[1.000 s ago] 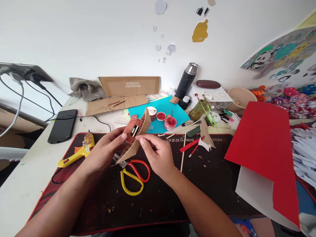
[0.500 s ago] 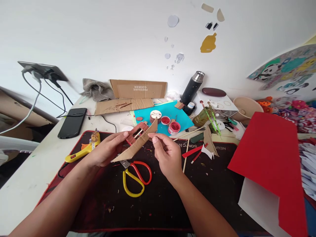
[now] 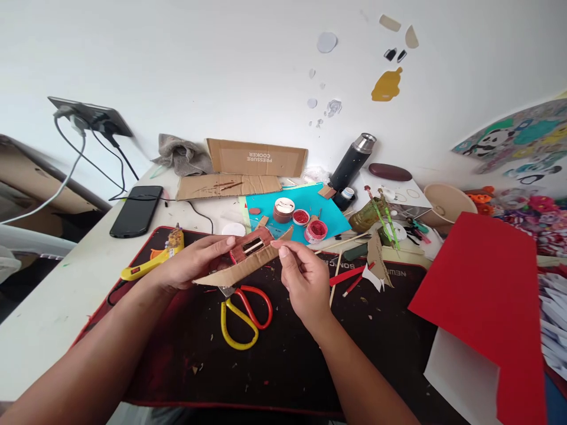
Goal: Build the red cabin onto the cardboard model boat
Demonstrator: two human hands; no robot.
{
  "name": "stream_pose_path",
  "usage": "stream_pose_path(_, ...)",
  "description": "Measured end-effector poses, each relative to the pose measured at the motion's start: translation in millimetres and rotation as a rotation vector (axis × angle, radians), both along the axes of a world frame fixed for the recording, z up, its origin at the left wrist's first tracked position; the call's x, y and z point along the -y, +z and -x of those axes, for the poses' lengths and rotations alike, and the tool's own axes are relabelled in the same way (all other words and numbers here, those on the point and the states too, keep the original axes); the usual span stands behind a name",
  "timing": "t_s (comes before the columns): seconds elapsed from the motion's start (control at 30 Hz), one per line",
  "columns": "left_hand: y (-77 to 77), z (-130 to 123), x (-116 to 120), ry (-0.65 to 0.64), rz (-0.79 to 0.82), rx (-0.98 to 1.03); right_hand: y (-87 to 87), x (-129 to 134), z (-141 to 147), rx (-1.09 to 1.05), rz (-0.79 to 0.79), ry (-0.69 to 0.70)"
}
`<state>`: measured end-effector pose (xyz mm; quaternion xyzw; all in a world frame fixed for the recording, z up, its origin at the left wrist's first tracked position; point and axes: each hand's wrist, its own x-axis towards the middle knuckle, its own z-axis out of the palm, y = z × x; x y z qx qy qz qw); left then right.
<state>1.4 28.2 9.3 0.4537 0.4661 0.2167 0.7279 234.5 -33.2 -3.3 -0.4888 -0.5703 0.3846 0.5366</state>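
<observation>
The left hand (image 3: 197, 264) grips a red-and-tan cardboard model (image 3: 243, 267); the right hand (image 3: 305, 282) pinches at its edge, on what I cannot tell; red-and-yellow-handled metal scissors (image 3: 247, 309) lie below.

Cardboard panel (image 3: 257, 166) says PRESSURE COOKER (upside down, lol). Black mat (image 3: 283, 378) has what looks like SOMIC, partly blocked, plus NEW-something further right.

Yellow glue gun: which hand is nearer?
Left. The left hand is just to the right of the yellow glue gun, holding the cardboard model; the right hand is farther right, at the model's far end.
</observation>
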Motion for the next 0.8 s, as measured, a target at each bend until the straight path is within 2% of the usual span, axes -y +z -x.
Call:
stream_pose_path(0.13,2.7,0.8,-0.7,-0.014,-0.064,-0.024,0.6,0.8,0.9,-0.08,0.033,-0.019)
stream_pose_path(0.47,5.4,3.6,-2.3,-0.055,-0.302,-0.191,1.9,2.1,-0.3,-0.017,0.012,0.013)
stream_pose_path(0.63,7.0,2.7,-1.7,-0.064,-0.333,-0.263,2.8,3.0,0.4,0.062,-0.015,0.037)
stream_pose_path(0.8,7.4,4.2,-2.0,-0.083,-0.363,-0.233,3.4,2.7,3.1,0.112,-0.075,0.071)
